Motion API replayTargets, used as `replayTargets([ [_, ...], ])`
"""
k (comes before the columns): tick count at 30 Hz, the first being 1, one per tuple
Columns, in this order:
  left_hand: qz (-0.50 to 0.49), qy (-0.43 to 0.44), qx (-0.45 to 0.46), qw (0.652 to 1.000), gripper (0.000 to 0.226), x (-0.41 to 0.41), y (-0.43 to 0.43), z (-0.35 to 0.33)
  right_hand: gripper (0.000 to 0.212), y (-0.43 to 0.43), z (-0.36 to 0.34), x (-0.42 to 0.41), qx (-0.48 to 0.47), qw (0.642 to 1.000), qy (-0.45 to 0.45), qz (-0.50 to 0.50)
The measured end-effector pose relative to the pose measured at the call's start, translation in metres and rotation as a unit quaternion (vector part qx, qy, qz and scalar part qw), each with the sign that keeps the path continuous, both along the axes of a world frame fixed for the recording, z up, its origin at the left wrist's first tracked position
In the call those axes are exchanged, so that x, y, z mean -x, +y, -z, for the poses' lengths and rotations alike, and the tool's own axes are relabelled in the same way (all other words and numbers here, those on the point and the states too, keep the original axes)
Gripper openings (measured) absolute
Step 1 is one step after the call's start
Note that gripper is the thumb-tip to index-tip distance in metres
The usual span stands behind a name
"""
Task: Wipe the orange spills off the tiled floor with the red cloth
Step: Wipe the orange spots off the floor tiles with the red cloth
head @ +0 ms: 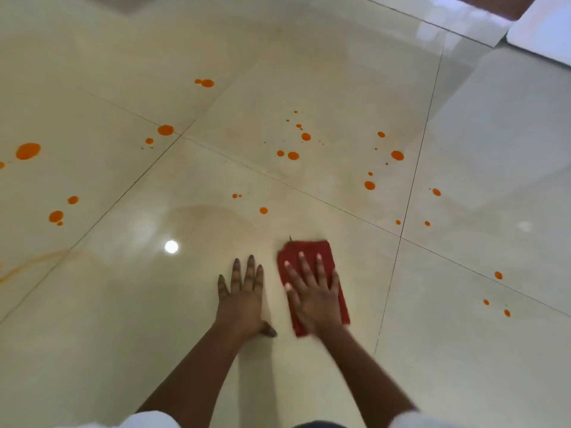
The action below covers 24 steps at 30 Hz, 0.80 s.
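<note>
From the head camera: one red cloth (312, 249), two hands and roughly thirty orange spills (28, 151) dotted over the glossy tiled floor (463, 350). The cloth is folded, dark red and lying flat near the person. The right hand (312, 290) presses it with splayed fingers. The left hand (243, 293) is also splayed, flat on bare tile just beside it.

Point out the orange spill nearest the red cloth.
The lone round drop just beyond the far-left corner of the cloth; every other spill lies farther off.
</note>
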<state>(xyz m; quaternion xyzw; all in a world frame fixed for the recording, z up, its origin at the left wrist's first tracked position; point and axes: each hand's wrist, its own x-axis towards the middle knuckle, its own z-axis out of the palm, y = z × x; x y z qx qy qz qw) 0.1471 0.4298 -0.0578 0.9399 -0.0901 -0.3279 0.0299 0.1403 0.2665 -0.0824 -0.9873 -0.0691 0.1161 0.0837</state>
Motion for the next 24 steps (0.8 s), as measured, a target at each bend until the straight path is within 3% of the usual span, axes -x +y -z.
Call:
replayTargets([
  [1, -0.003, 0.001, -0.002, 1.0, 0.132, 0.0, 0.0, -0.002, 0.061, -0.004, -0.004, -0.021, 0.004, 1.0, 0.02, -0.007],
  [4, -0.001, -0.002, -0.019, 1.0, 0.131, -0.003, 0.001, -0.007, 0.057, -0.054, -0.003, -0.033, 0.018, 0.987, 0.068, 0.142],
  [7, -0.015, 0.035, -0.065, 0.997, 0.132, -0.005, -0.017, -0.014, 0.062, -0.079, 0.002, 0.022, 0.012, 0.97, 0.025, 0.24],
  [10, -0.059, 0.044, -0.071, 0.995, 0.131, -0.019, -0.055, -0.025, 0.054, -0.043, 0.006, 0.057, -0.024, 0.982, -0.019, 0.186],
  [12, -0.017, 0.017, -0.069, 0.997, 0.129, -0.022, -0.081, -0.031, 0.048, -0.032, 0.007, 0.048, -0.016, 0.997, -0.019, 0.079],
  [14, 0.042, -0.002, -0.063, 0.997, 0.128, -0.024, -0.095, -0.031, 0.052, -0.054, 0.008, 0.018, 0.014, 0.996, -0.057, 0.074],
  [18, 0.17, -0.037, 0.024, 0.984, 0.128, -0.03, -0.11, -0.016, 0.067, -0.133, 0.007, 0.01, 0.007, 0.943, 0.002, 0.332],
  [20, 0.201, -0.023, 0.08, 0.976, 0.128, -0.029, -0.114, -0.006, 0.066, -0.13, 0.007, 0.041, 0.005, 0.917, -0.005, 0.4],
  [22, 0.22, 0.0, 0.107, 0.97, 0.13, -0.025, -0.115, 0.004, 0.064, -0.102, 0.005, 0.058, -0.02, 0.927, -0.015, 0.375],
  [24, 0.219, 0.001, 0.113, 0.969, 0.136, -0.023, -0.114, 0.013, 0.058, -0.093, 0.008, 0.042, -0.027, 0.957, -0.011, 0.289],
])
